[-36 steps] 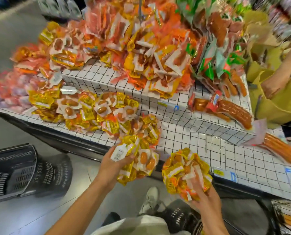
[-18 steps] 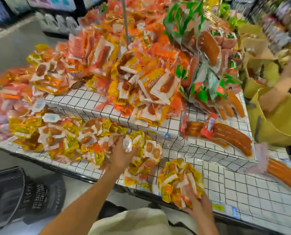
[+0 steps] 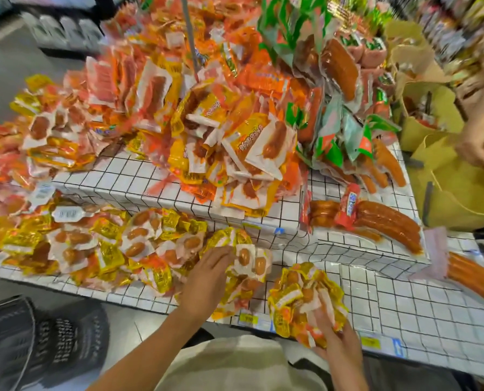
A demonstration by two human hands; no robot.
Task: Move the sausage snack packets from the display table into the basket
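Yellow and white sausage snack packets [image 3: 99, 246] lie heaped along the front of the white gridded display table [image 3: 404, 303]. My left hand [image 3: 206, 280] rests on the right end of that heap, fingers spread over a handful of packets [image 3: 249, 259] near the table's front edge. My right hand [image 3: 334, 331] grips a bundle of yellow packets [image 3: 300, 297] just above the table edge. The black plastic basket [image 3: 31, 342] stands on the floor at the lower left, away from both hands.
Taller piles of orange and green sausage packs [image 3: 235, 114] cover a raised tier behind. Large sausages [image 3: 387, 224] lie to the right. Another person's hand [image 3: 480, 145] holds a yellow-green bag [image 3: 455, 190] at the far right.
My left hand carried its packets from in front of the table up onto the heap at the table's edge. The right hand kept its bundle and rose slightly towards the table.
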